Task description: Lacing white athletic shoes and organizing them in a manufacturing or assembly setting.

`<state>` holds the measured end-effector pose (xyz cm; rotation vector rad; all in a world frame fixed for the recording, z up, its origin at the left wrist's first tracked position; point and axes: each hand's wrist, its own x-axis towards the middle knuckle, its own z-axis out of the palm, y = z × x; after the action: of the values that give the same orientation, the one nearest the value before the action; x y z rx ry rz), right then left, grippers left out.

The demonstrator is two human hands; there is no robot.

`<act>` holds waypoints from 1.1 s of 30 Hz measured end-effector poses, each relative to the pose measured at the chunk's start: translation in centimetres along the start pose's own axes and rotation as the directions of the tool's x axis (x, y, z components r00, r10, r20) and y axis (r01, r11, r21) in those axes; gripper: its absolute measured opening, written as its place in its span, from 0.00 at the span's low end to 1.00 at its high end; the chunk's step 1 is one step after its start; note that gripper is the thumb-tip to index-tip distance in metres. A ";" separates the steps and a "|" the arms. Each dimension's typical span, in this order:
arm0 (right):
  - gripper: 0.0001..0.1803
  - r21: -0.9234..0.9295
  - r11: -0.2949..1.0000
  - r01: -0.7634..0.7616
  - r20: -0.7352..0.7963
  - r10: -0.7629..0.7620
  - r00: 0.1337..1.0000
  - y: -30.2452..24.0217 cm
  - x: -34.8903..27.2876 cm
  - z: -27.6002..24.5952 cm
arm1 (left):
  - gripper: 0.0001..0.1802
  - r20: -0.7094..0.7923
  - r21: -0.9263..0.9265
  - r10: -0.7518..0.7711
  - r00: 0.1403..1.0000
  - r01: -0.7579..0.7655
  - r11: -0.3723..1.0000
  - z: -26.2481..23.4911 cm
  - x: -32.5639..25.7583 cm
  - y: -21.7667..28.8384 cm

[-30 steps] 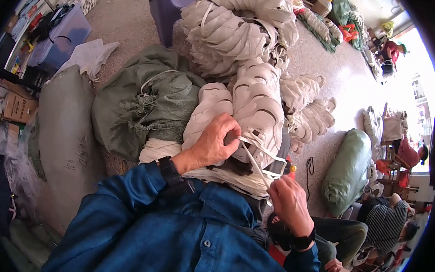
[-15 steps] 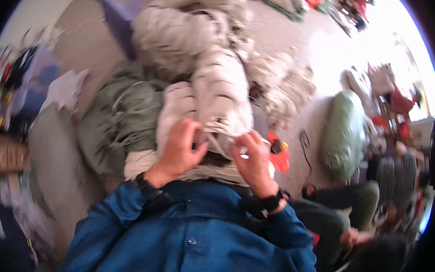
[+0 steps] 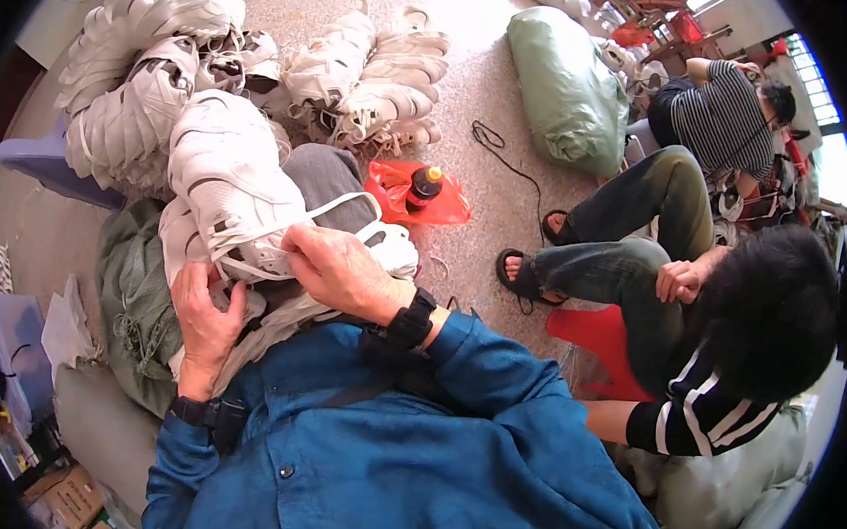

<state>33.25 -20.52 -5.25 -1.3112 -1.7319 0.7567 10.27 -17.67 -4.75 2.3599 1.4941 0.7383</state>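
Note:
A long stack of nested white shoe uppers (image 3: 229,151) lies across my lap, pointing away from me. At its near end my right hand (image 3: 345,271) is closed in a pinch on a white strap (image 3: 325,206), which loops out to the right over dark grey cloth (image 3: 324,171). My left hand (image 3: 207,314) is at the near left edge of the stack, its fingers curled against an upper and its thumb raised apart from them. The left fingertips are partly hidden by the uppers.
More bundled uppers (image 3: 334,60) lie on the floor ahead. A dark bottle (image 3: 423,187) stands on a red plastic bag (image 3: 456,208). Green sacking (image 3: 135,295) lies left; a stuffed green sack (image 3: 565,94) lies far right. A person in sandals (image 3: 668,309) sits close on my right, another beyond.
The view has swung right, bringing the seated person fully in. My right hand has moved in over the end of the stack, and the white strap now stretches out to the right.

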 end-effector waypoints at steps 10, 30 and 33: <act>0.05 -0.011 0.997 -0.079 -0.059 0.079 0.995 0.1 0.5 -0.2 | 0.25 0.005 0.267 0.075 0.997 -0.074 0.961 0.9 -1.5 -0.6; 0.35 -0.406 0.896 -0.179 0.222 0.287 0.932 -4.9 5.2 -1.3 | 0.10 -0.122 0.004 0.134 0.983 -0.134 0.991 -1.4 0.5 -1.6; 0.35 -0.068 0.965 -0.253 0.332 0.261 0.906 -4.2 4.0 -2.2 | 0.09 -0.135 0.024 0.303 0.943 -0.303 0.953 -6.5 3.4 1.1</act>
<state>32.74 -17.85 0.31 -1.5140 -1.8555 1.1743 8.80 -15.52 2.19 2.6221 1.1887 0.9877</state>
